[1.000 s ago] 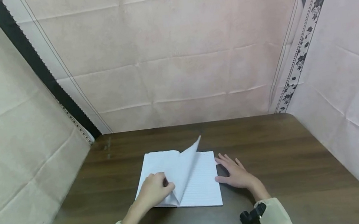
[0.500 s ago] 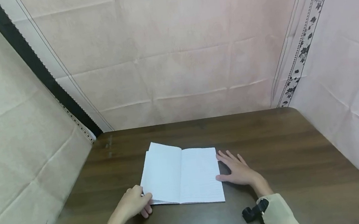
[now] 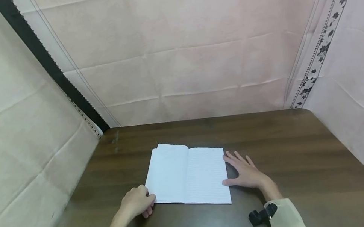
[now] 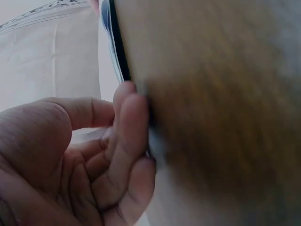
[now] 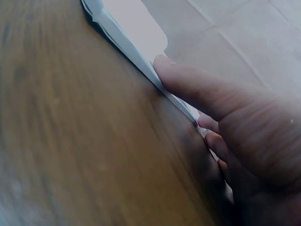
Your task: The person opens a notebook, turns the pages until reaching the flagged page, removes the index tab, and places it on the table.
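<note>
An open notebook [image 3: 169,173] lies on the table, with a plain left page and a lined right page. At its lower left corner my left hand [image 3: 136,202] pinches the edge, thumb above and fingers curled beneath. In the left wrist view, the thumb [image 4: 89,113] meets the fingers at the notebook's edge. My right hand [image 3: 245,172] rests at the right edge with fingers spread. Its thumb [image 5: 183,82] lies on the page margin in the right wrist view. One sheet sticks out slightly past the top of the left side.
The dark wooden table [image 3: 273,132] runs back to a pale hanging cloth [image 3: 197,70]. More cloth hangs along the left and right sides. A black wrist camera [image 3: 262,215] is strapped to the right wrist.
The sheet that stood raised has been turned over and lies flat on the left side. My left hand moved left and down to the notebook's lower left corner; my right hand stayed at the right edge.
</note>
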The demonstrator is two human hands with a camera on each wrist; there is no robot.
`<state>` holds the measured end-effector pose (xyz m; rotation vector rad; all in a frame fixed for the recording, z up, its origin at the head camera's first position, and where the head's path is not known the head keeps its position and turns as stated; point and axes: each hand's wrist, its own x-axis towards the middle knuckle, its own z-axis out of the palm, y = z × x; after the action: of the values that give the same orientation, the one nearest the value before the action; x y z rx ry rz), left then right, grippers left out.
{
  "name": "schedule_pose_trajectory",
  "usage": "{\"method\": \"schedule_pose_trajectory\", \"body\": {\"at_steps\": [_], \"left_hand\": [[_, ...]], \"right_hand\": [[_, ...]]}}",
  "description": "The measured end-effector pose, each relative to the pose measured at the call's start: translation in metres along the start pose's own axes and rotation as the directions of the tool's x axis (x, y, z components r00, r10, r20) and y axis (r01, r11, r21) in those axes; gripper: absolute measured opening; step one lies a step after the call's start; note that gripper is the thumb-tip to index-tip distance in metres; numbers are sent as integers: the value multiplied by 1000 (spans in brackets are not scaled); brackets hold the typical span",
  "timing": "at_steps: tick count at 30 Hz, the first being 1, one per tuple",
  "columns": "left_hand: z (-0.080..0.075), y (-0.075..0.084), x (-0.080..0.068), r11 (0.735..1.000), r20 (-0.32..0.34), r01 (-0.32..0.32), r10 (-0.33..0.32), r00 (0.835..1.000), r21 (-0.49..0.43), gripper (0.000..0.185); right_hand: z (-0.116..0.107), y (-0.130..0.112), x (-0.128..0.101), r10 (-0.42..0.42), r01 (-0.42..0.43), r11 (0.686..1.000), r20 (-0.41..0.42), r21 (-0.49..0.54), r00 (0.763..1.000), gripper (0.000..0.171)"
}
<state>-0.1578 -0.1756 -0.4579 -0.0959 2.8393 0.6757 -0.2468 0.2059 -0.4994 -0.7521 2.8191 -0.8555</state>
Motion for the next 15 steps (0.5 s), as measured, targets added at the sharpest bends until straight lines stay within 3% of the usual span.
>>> {"method": "schedule_pose_trajectory", "body": {"at_steps": [6, 12, 15], "left_hand": [[-3, 2, 3, 989, -56, 61, -54, 997, 138, 24], [-8, 2, 5, 980, -111, 46, -25, 994, 194, 37], [-11, 4, 5, 977, -105, 22, 0, 994, 212, 43]], "right_hand": [[2, 3, -3, 37, -37, 999, 3, 1, 999, 92], [1, 4, -1, 12, -13, 1000, -16, -3, 1000, 93], [1, 4, 0, 8, -8, 1000, -14, -15, 1000, 94]]}}
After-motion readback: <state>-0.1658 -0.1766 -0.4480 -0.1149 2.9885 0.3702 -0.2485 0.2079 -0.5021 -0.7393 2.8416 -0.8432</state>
